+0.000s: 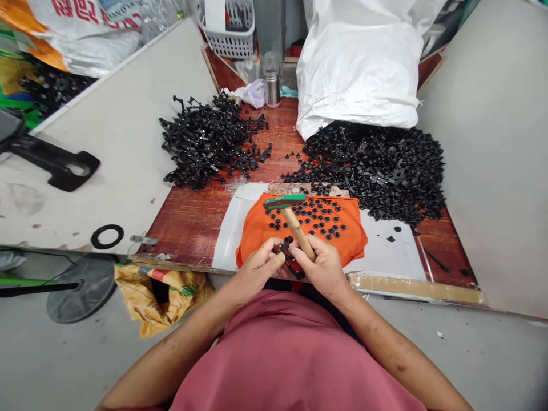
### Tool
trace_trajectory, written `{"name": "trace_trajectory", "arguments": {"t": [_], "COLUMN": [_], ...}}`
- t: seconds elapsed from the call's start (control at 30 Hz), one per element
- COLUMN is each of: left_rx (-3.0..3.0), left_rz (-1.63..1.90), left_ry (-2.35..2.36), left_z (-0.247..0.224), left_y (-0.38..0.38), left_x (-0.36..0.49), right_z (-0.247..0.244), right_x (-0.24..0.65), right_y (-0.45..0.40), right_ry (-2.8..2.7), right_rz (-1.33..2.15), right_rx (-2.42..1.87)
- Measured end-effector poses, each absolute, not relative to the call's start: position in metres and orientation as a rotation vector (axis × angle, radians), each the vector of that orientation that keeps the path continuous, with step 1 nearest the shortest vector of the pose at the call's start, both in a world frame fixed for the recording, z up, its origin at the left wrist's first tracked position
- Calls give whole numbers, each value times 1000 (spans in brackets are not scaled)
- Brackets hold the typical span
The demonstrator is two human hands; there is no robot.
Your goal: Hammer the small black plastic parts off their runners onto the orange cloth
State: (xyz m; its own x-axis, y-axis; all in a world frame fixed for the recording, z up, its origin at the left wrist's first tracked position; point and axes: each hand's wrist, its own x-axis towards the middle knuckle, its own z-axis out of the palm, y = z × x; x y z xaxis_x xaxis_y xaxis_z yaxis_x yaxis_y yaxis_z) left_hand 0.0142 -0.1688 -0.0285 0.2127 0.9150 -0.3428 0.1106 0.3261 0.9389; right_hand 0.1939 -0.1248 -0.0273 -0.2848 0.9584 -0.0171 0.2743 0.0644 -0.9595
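My left hand (260, 267) pinches a black plastic part (294, 268) near the front edge of the table. In my right hand (325, 264) is a hammer (299, 231) with a wooden handle and a green head; its head points up and left over an orange cloth (254, 228). The thumb and fingertips of that hand also come up to the black part. Several small round black pieces (327, 219) lie spread on the cloth beyond my hands. Fingers cover part of the black piece, so its full shape is hidden.
Heaps of black plastic parts lie at the left (201, 142) and right (398, 171), the latter below a white sack (359, 63). A steel flask (272, 88) and a grey basket (231, 43) stand behind. A black ring (107, 228) lies on the left board (128, 131).
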Motion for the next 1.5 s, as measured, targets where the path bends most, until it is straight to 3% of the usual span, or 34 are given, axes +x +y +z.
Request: {"name": "trace_trajectory", "arguments": {"t": [0.17, 0.23, 0.37, 0.53, 0.87, 1.5], "left_rx": [1813, 2010, 1788, 1591, 1805, 2019], "left_rz": [703, 741, 634, 805, 581, 325], "left_ry": [1765, 1699, 1418, 1673, 1833, 1967], "left_z": [-11, -8, -12, -21, -41, -47], "left_y": [-175, -176, -172, -148, -102, -97], "left_x": [0, 6, 15, -20, -35, -27], "right_z": [-27, -27, -27, -25, -52, -53], "right_x": [202, 199, 193, 223, 268, 271], "right_y": [-124, -127, -132, -138, -174, -170], "right_ry": [-1612, -1615, -1594, -1757, -2233, -2231], "right_rz": [1342, 1382, 1406, 1318, 1022, 1084], "right_rx": [-1245, -1204, -1140, -1303, -1611, -1558]}}
